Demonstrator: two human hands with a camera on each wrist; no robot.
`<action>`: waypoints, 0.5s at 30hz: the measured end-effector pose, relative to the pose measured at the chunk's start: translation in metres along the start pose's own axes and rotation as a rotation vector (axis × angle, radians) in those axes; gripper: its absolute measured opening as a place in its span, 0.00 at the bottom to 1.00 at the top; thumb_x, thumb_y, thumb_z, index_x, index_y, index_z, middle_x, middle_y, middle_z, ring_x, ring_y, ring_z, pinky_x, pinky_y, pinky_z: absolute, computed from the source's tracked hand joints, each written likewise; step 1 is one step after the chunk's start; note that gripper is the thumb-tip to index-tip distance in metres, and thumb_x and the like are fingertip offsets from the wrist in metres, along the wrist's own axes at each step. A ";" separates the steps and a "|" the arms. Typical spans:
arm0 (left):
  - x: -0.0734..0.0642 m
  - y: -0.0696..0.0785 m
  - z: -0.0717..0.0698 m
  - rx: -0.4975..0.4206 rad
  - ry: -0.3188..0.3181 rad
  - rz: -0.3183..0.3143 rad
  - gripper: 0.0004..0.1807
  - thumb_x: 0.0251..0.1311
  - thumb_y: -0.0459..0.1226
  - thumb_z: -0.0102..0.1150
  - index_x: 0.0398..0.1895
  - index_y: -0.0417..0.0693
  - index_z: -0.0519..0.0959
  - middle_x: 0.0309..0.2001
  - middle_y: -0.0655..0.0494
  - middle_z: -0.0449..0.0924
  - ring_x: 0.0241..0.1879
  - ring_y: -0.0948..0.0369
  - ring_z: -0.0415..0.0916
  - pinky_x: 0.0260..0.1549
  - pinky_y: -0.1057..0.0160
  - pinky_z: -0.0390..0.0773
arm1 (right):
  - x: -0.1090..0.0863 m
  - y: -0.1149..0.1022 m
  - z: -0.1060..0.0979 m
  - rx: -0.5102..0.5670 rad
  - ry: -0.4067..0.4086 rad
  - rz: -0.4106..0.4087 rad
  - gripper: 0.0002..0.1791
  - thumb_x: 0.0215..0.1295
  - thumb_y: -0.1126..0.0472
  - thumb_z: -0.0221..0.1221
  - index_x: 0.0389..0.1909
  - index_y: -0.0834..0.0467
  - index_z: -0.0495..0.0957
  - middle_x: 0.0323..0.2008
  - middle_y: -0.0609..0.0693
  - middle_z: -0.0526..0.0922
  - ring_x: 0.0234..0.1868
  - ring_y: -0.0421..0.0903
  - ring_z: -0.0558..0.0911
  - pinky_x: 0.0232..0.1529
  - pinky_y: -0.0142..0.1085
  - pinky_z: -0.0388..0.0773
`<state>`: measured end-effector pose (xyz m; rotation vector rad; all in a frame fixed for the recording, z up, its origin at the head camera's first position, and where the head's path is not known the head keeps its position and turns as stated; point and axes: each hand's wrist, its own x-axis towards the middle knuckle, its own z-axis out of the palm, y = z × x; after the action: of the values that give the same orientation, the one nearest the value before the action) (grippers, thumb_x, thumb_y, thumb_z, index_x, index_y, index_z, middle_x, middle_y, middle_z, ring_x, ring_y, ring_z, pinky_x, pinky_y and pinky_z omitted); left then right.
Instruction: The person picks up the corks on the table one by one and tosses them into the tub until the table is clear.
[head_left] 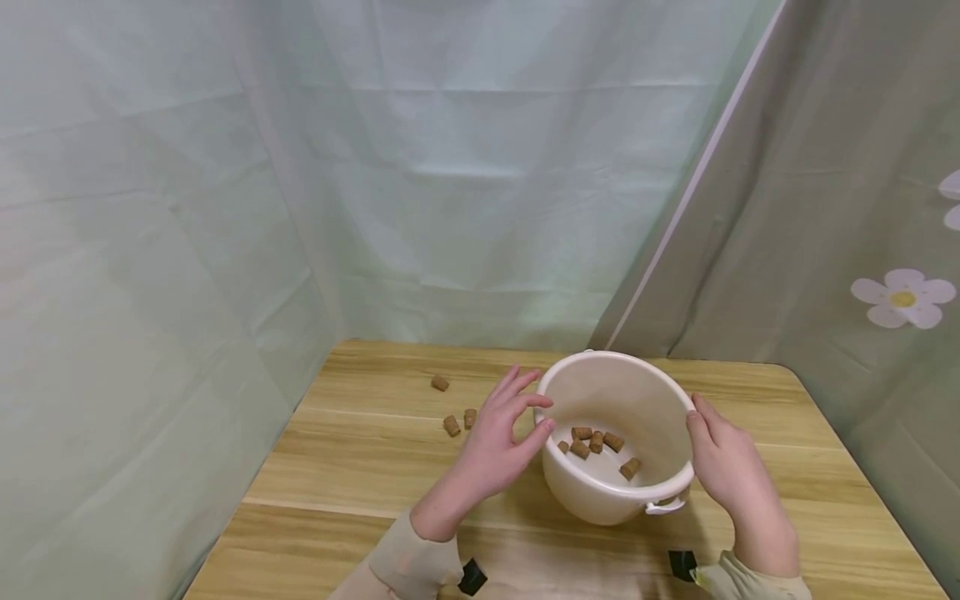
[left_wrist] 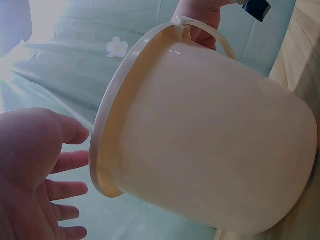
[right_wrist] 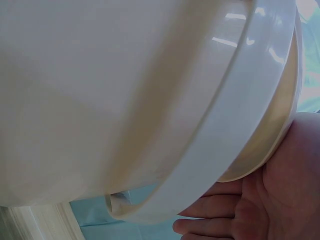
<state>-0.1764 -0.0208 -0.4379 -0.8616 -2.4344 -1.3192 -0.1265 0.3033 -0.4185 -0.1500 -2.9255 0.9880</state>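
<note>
A cream plastic bucket stands over the wooden table with its mouth facing up toward the head camera. Several brown corks lie on its floor. At its right side my right hand grips the rim, thumb over the edge and fingers along the outside. My left hand is at the left rim, fingers spread and relaxed, with thumb and forefinger tips right at the edge. In the left wrist view those fingertips point toward the bucket wall. The bucket's strap handle crosses the right wrist view.
Three more corks lie on the table left of the bucket: one cork toward the back, another cork and a third cork side by side. Pale green curtains surround the wooden table.
</note>
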 end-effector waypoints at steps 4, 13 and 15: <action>0.000 0.000 -0.001 -0.001 0.004 0.000 0.12 0.72 0.42 0.67 0.54 0.49 0.86 0.77 0.52 0.70 0.83 0.48 0.52 0.76 0.31 0.54 | 0.000 0.000 0.000 -0.001 0.002 -0.005 0.37 0.89 0.45 0.30 0.82 0.69 0.55 0.76 0.75 0.61 0.75 0.77 0.62 0.71 0.73 0.59; -0.002 -0.001 -0.003 -0.005 0.006 -0.004 0.12 0.73 0.42 0.67 0.54 0.48 0.86 0.77 0.52 0.70 0.83 0.52 0.51 0.77 0.34 0.54 | 0.000 0.000 -0.001 0.007 0.001 -0.007 0.38 0.88 0.44 0.30 0.82 0.69 0.55 0.76 0.75 0.61 0.75 0.78 0.62 0.71 0.74 0.59; -0.002 -0.001 -0.004 -0.005 0.007 -0.005 0.12 0.73 0.42 0.67 0.54 0.48 0.86 0.77 0.53 0.70 0.83 0.50 0.51 0.76 0.33 0.54 | 0.000 0.000 0.000 0.009 0.000 -0.004 0.38 0.88 0.44 0.30 0.82 0.69 0.55 0.76 0.75 0.61 0.75 0.78 0.62 0.71 0.74 0.59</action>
<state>-0.1756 -0.0252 -0.4379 -0.8516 -2.4304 -1.3276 -0.1262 0.3036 -0.4181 -0.1433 -2.9203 1.0001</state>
